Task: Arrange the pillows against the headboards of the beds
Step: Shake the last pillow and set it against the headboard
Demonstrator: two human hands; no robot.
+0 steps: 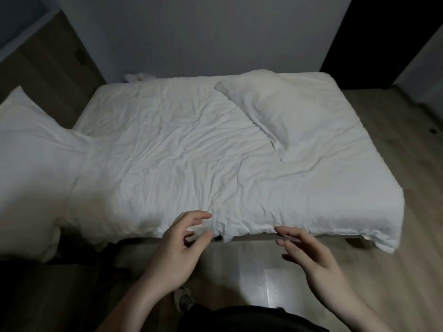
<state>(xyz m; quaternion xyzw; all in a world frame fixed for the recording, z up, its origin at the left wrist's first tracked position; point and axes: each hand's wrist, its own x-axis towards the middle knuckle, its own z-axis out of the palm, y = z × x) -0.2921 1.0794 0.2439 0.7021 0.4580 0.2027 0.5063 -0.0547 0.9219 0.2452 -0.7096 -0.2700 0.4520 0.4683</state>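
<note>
A low bed (pixel 191 149) with a crumpled white cover fills the middle of the view. One white pillow (pixel 280 109) lies slanted on its far right part, away from the wooden headboard (pixel 45 65) at the left. A second white pillow (pixel 26 140) rests at the left end, leaning by the headboard. My left hand (pixel 182 250) hovers at the bed's near edge, fingers apart and empty. My right hand (pixel 309 252) is beside it, also open, fingertips close to the cover's hem.
A grey wall (pixel 203 32) stands behind the bed. Wooden floor (pixel 407 164) runs along the right side and in front of me. A dark doorway (pixel 383 32) is at the back right. A pale sheet or packet (pixel 271 286) lies on the floor near my feet.
</note>
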